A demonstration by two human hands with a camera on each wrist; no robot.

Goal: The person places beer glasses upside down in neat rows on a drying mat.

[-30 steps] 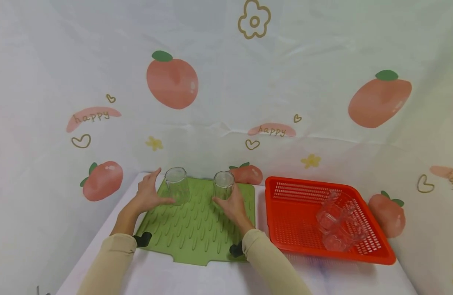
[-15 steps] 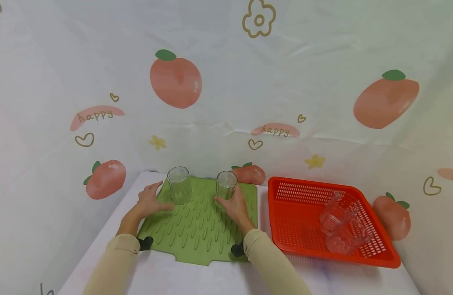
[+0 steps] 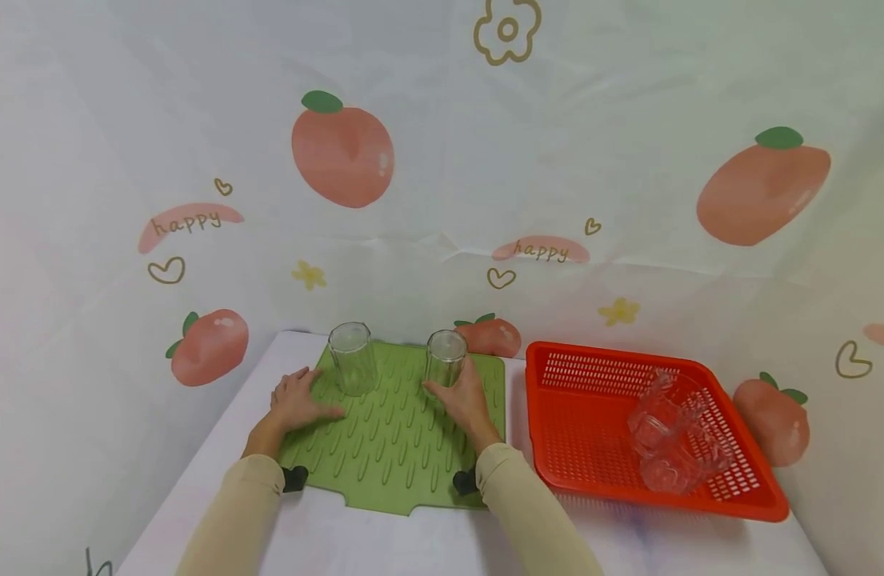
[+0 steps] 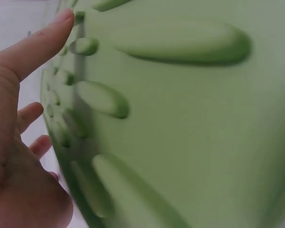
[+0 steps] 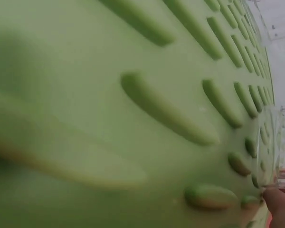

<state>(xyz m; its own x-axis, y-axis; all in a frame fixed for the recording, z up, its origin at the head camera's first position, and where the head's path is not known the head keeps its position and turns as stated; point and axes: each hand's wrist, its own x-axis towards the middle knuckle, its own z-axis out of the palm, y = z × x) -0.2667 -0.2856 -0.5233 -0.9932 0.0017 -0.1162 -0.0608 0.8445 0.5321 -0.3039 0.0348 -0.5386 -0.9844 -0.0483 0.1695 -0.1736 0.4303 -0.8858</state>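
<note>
A clear drinking glass [image 3: 354, 364] stands upright at the back left of the green ridged mat [image 3: 384, 464]. Over the mat's left edge is my left hand [image 3: 296, 402], fingers spread and holding nothing, apart from that glass. In the left wrist view the left hand [image 4: 12, 137] shows its thumb reaching out above the ridges. My right hand [image 3: 470, 404] grips a second clear glass [image 3: 446, 362], which stands upright toward the mat's back right. The right wrist view catches only the right thumb [image 5: 279, 204] at that glass [image 5: 271, 137]; the other fingers are hidden.
Right of the mat is a red plastic basket [image 3: 571, 480] with perforated walls. Inside it, clear glass mugs [image 3: 665, 416] lie on the right side. A patterned cloth backdrop [image 3: 442, 160] rises behind the white table [image 3: 326, 536].
My left hand has drawn down and back from the left glass, away from its side. My right hand stays on its glass. The head view has shifted slightly.
</note>
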